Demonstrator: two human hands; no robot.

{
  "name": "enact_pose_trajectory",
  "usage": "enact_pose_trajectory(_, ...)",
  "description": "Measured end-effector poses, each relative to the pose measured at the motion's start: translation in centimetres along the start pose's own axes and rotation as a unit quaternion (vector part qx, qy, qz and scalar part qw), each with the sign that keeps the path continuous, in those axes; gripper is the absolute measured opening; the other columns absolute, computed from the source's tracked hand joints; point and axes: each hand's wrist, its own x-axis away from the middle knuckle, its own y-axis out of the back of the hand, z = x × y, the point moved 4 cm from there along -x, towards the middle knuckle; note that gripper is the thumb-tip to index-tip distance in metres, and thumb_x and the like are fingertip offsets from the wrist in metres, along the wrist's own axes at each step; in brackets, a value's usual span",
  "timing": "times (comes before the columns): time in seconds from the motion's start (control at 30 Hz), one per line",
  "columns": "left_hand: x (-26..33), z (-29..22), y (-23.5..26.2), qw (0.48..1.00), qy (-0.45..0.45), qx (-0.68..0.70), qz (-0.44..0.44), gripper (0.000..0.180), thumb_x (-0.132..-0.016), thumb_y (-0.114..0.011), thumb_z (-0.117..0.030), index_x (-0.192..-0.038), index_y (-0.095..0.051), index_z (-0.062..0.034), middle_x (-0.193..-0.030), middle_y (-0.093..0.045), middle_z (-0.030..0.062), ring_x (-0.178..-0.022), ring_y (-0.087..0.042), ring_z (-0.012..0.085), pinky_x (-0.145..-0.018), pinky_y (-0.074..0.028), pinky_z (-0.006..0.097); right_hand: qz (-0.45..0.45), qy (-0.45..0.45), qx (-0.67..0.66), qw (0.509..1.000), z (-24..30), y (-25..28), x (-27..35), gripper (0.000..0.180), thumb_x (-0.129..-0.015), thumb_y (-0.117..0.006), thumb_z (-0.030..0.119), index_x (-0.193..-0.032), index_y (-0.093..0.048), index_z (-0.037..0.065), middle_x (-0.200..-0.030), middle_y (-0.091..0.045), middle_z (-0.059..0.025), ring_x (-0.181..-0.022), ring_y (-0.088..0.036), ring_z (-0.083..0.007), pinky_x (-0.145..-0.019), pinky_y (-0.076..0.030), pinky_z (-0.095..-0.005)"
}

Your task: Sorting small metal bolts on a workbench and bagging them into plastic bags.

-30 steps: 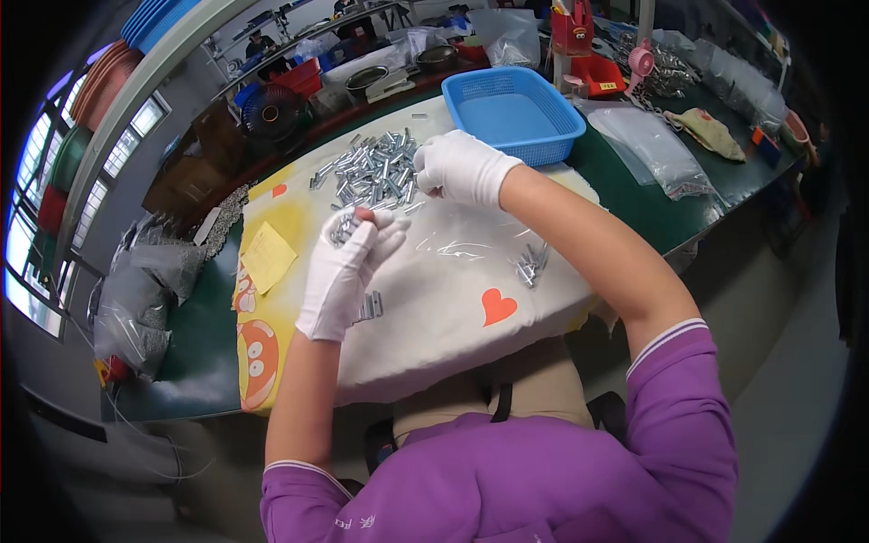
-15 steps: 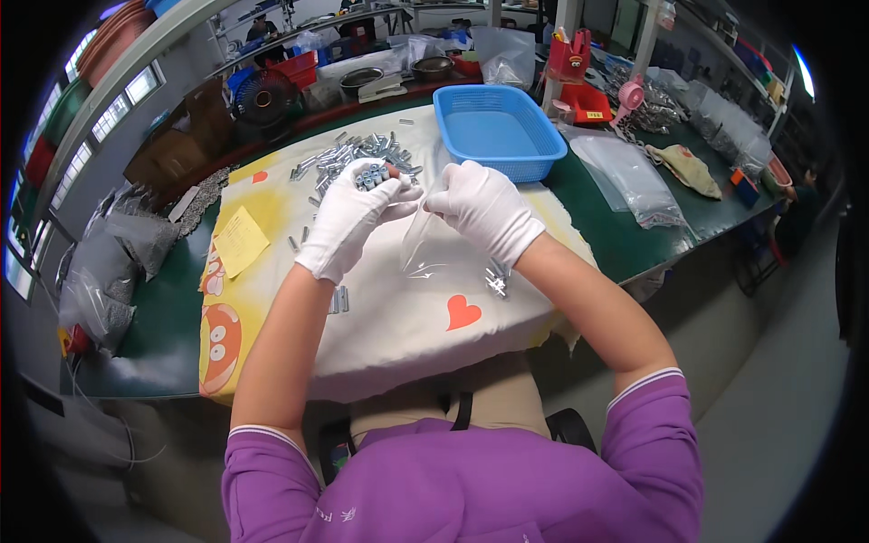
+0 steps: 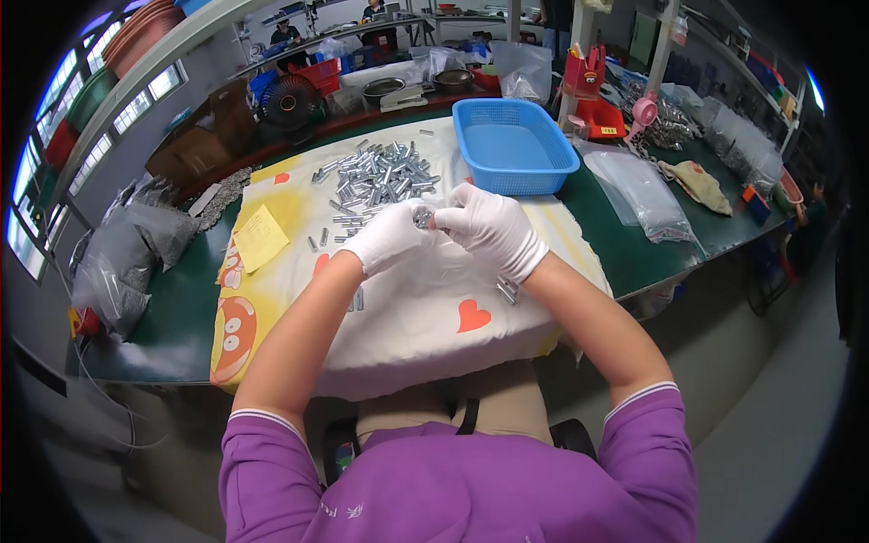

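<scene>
White gloves cover both hands, which meet over the middle of the cloth. My left hand (image 3: pixel 391 239) is closed around a bundle of short metal tubes (image 3: pixel 423 218), whose ends show at its fingertips. Right against it, my right hand (image 3: pixel 493 228) is closed with its fingers pinched on a clear plastic bag (image 3: pixel 453 261). The bag is hard to see against the white cloth, and part of it is hidden by the hands. Beyond my left hand lies a loose pile of metal tubes (image 3: pixel 385 174). A few more tubes (image 3: pixel 508 290) lie below my right wrist.
The patterned cloth (image 3: pixel 398 348) covers part of the green table (image 3: pixel 163 348). A blue plastic basket (image 3: pixel 516 181) stands beyond my right hand. Flat clear bags (image 3: pixel 647 195) lie to the right, filled bags (image 3: pixel 113 262) at far left. A yellow paper (image 3: pixel 261 239) rests on the cloth.
My left hand has moved right and nearer to me, bringing the tubes against my right hand. The bag that hung between the hands is now mostly covered. The view has shifted slightly.
</scene>
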Motion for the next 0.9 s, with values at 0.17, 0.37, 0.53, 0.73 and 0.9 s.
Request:
enact_pose_trajectory(0.17,-2.9,1.1,-1.9,0.982,-0.081,0.104,0.139,0.023,-0.087,-0.066,-0.006,-0.109,-0.069,-0.0058,-0.101,-0.068,-0.0009,-0.094,-0.057,0.0090,-0.085,-0.046,0.025,0.033,0.013,0.008,0.999,0.4,0.7,-0.7,0.024,-0.076,-0.072,0.010,-0.097,-0.067,0.019,-0.089,-0.062,-0.0052,-0.079,-0.065,-0.0254,-0.066,-0.054,-0.0328)
enact_pose_trajectory(0.37,-2.2,-2.7,-0.6,0.993,-0.049,0.072,0.078,0.026,-0.100,-0.053,-0.026,-0.114,-0.062,-0.0065,-0.098,-0.061,0.0031,-0.091,-0.056,0.0119,-0.082,-0.046,0.027,-0.076,-0.056,0.018,0.995,-1.9,4.5,-1.6,0.020,-0.077,-0.071,0.002,-0.092,-0.070,0.014,-0.084,-0.061,-0.0063,-0.077,-0.064,-0.0240,-0.067,-0.052,-0.0328)
enact_pose_trajectory(0.53,1.5,-6.9,4.7,0.938,-0.263,0.167,-0.151,0.034,-0.103,-0.055,-0.024,-0.128,-0.060,-0.0024,-0.120,-0.068,0.0075,-0.113,-0.061,0.0156,-0.098,-0.047,0.030,-0.171,-0.084,0.045,0.981,-5.5,10.4,-2.9,0.016,-0.082,-0.069,-0.004,-0.094,-0.071,0.007,-0.084,-0.058,-0.0053,-0.075,-0.060,-0.0164,-0.069,-0.049,-0.0267)
enact_pose_trajectory(0.73,7.9,1.4,10.4,0.954,-0.065,0.037,-0.289,0.024,-0.095,-0.064,-0.012,-0.115,-0.066,0.0019,-0.109,-0.072,0.0063,-0.100,-0.066,0.0135,-0.089,-0.051,0.026,-0.106,-0.096,0.064,0.988,-8.7,12.2,-1.7,0.016,-0.085,-0.066,-0.005,-0.097,-0.071,0.005,-0.088,-0.059,-0.0058,-0.080,-0.060,-0.0158,-0.072,-0.048,-0.0270)
enact_pose_trajectory(0.9,14.9,9.5,6.8,0.971,0.124,-0.045,-0.201,0.031,-0.086,-0.070,-0.009,-0.115,-0.066,0.0025,-0.107,-0.069,0.0139,-0.094,-0.067,0.0202,-0.088,-0.052,0.031,-0.133,-0.013,0.171,0.976,-3.5,8.5,-3.4,0.032,-0.077,-0.062,-0.011,-0.103,-0.070,0.006,-0.088,-0.061,-0.0078,-0.080,-0.061,-0.0221,-0.070,-0.049,-0.0295)
